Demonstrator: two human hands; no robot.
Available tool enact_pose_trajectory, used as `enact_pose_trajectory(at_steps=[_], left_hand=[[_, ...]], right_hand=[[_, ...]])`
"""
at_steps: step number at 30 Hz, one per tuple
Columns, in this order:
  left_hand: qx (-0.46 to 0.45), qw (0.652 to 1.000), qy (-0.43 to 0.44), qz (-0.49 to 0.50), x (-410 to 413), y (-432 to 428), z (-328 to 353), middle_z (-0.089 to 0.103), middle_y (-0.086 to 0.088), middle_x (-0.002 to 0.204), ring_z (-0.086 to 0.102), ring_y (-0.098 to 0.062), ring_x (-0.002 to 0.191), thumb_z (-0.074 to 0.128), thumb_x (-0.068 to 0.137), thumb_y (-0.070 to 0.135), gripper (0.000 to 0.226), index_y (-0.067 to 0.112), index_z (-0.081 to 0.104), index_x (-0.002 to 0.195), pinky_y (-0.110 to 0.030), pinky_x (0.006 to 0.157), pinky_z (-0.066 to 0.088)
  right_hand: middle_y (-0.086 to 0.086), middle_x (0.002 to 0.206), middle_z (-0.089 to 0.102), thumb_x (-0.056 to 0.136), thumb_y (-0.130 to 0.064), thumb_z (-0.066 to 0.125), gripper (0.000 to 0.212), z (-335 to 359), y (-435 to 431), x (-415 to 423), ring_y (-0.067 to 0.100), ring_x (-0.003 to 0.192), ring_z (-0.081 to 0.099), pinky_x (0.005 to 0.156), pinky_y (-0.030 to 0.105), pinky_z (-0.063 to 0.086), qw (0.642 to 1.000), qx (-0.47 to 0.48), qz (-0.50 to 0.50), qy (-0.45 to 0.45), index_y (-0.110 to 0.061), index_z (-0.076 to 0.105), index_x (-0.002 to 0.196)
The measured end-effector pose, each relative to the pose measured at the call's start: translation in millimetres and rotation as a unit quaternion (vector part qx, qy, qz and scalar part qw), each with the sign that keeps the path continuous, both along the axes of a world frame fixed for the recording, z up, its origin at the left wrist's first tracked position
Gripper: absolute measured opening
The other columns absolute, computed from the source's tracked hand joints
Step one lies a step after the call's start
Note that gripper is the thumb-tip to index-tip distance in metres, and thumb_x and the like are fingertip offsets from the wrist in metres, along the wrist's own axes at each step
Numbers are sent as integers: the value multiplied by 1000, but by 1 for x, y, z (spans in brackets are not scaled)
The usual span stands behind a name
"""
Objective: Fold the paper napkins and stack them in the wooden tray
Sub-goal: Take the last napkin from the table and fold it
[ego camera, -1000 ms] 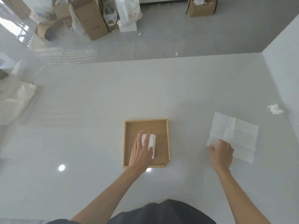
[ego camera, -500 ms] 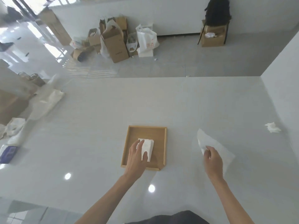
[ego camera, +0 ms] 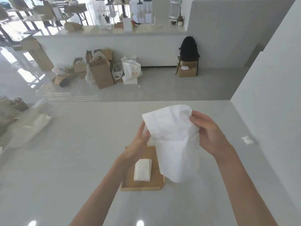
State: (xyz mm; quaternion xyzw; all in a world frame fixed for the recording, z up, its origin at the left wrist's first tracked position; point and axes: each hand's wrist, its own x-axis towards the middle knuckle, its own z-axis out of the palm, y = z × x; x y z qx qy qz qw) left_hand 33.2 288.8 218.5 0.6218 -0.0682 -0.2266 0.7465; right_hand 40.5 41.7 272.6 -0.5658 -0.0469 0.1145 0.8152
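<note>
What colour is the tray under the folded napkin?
Light brown wood, tray, seen in the head view.

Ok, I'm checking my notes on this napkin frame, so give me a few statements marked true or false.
1. Both hands hold an unfolded napkin in the air. True: the left hand and right hand grip it above the table.
2. The tray is empty. False: a folded napkin lies in it.
3. A crumpled scrap lies on the table to the right. True.
4. The tray is metal. False: it is wooden.
</note>
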Motion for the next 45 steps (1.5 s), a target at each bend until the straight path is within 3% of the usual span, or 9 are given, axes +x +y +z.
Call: enact_pose_trajectory(at_steps=[3, 6, 9, 18, 21, 26, 35, 42, 45], left_hand=[[-63, 997, 43, -25, -16, 17, 13, 53, -6, 150, 54, -27, 135, 64, 65, 83, 113, 20, 34, 154, -46, 103, 50], [-51, 993, 72, 74, -17, 30, 18, 68, -18, 129, 69, -31, 115, 75, 82, 49, 64, 6, 64, 127, -43, 92, 58], [10, 983, 59, 171, -10, 44, 18, 78, -10, 107, 76, -27, 94, 69, 94, 36, 20, 18, 77, 99, -40, 75, 63], [109, 967, -14, 229, -11, 92, 17, 77, 6, 84, 73, -11, 78, 50, 102, 31, 30, 26, 77, 90, -26, 64, 56], [101, 971, -17, 217, -8, 102, 17, 77, -3, 96, 73, -19, 88, 47, 101, 29, 30, 20, 76, 101, -35, 76, 58], [123, 982, -47, 138, 2, 118, 22, 74, 0, 89, 69, -15, 80, 49, 104, 28, 29, 16, 75, 102, -30, 72, 54], [107, 987, -75, 92, 27, 123, 35, 78, -10, 107, 75, -24, 98, 54, 104, 21, 23, 17, 72, 117, -31, 81, 58], [56, 994, -75, 64, 44, 112, 46, 78, -7, 103, 75, -17, 88, 51, 104, 6, 28, 13, 68, 125, -21, 71, 56], [44, 993, -92, 55, 51, 109, 47, 76, -5, 108, 72, -17, 95, 49, 105, 7, 29, 14, 74, 118, -25, 79, 57]], right_hand=[[3, 103, 76, 98, -16, 50, 29, 5, 18, 4, 20, 93, 73, 74, 28, 57, 1000, 17, 1, -11, -13, 75, 112], [8, 117, 73, 104, -23, 47, 33, -4, 32, 11, 26, 107, 68, 81, 35, 55, 999, -18, -33, 10, -9, 68, 125], [9, 136, 67, 107, -38, 48, 42, -21, 41, 8, 28, 122, 65, 86, 35, 58, 999, -19, -5, 28, -12, 59, 139], [7, 128, 73, 84, -22, 79, 75, -42, 73, 18, 23, 114, 71, 81, 30, 60, 997, -52, -5, 60, -31, 45, 150], [7, 122, 75, 82, -23, 79, 80, -46, 79, 22, 23, 112, 72, 80, 26, 60, 995, -90, 11, 52, -34, 41, 152], [10, 121, 75, 80, -25, 81, 74, -44, 79, 34, 27, 113, 71, 83, 28, 60, 996, -82, -6, 44, -38, 50, 145], [15, 120, 75, 96, -4, 66, 54, -34, 67, 56, 32, 113, 71, 91, 33, 60, 996, -82, 9, 16, -38, 59, 137], [15, 120, 75, 94, 10, 58, 65, -32, 56, 70, 32, 114, 69, 102, 42, 52, 998, -55, -26, 4, -26, 49, 147], [15, 120, 75, 94, 10, 59, 75, -30, 50, 74, 26, 107, 71, 89, 31, 57, 998, -57, -36, -11, -27, 37, 156]])
